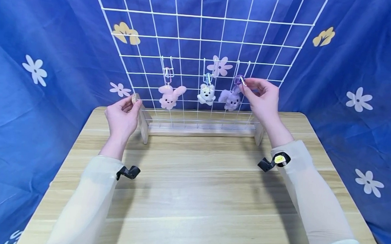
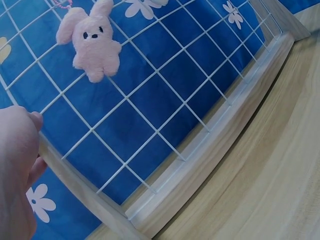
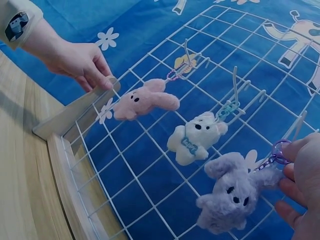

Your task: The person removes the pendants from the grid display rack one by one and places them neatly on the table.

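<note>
Blue cloth with white flowers and yellow motifs hangs behind and on both sides of a pale wood-grain table, whose top catches a soft glare

Long off-white sleeves are worn, with an angular black mount fixed at each cuff and a yellow label borne on the right one.

White capitals at the lower left edge of the blue cloth backdrop read "ES", cut off by the frame. The turquoise chest patch of the white bear plush bears pale lettering too blurred to read; the yellow sticker on the right wrist's black camera mount has small, illegible marks.
</note>
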`<state>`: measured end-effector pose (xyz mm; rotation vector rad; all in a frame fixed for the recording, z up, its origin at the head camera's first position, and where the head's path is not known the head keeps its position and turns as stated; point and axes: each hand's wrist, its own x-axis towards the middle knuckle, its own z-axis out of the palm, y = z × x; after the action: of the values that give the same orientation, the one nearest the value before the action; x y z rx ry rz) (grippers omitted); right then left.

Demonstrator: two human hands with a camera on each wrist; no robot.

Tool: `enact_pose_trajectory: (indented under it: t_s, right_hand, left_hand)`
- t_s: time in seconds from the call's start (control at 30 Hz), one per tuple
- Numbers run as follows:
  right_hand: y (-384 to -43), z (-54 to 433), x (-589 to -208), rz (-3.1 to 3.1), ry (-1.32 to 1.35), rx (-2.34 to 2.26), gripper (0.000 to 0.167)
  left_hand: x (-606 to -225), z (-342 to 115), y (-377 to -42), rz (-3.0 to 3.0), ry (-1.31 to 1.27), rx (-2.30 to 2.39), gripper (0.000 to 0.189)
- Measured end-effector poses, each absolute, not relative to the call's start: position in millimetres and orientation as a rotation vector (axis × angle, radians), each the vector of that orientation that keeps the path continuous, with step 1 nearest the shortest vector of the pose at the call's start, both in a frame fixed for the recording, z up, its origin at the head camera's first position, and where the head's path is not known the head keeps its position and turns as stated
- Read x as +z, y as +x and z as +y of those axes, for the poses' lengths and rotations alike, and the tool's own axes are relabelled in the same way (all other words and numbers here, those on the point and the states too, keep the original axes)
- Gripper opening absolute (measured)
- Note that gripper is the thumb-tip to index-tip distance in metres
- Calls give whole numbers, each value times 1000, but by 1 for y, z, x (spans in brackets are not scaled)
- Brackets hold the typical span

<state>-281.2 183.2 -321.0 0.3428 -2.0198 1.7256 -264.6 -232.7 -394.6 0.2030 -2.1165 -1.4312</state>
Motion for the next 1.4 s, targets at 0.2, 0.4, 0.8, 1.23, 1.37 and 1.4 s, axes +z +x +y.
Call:
enact_pose_trajectory:
  t_s: [0.2,0.4,0.8,1.23,1.37,1.4]
  right_hand:
    - [-283,179,-319,-2020,307,1732,18]
    - [-285,175,-315,-1977,263,1820,12]
    - [-287,174,-311,-1945,253,1986,7]
    - [-286,183,-315,-1866,352,2130,19]
    - [-287,184,-317,-1843,366,2105,16]
    - [-287,185,-317,-1832,365,2108,15]
  left_hand:
    - [-395,-232,-265,-2107,201,-1439,38]
    - [-395,-232,-264,-2113,197,-1433,38]
    - [-396,-234,-263,-2116,212,-1411,40]
    - [-397,-232,-264,-2101,211,-1432,39]
    - [-397,-231,-264,-2103,216,-1440,39]
    - [-397,-231,-264,-2103,217,-1441,39]
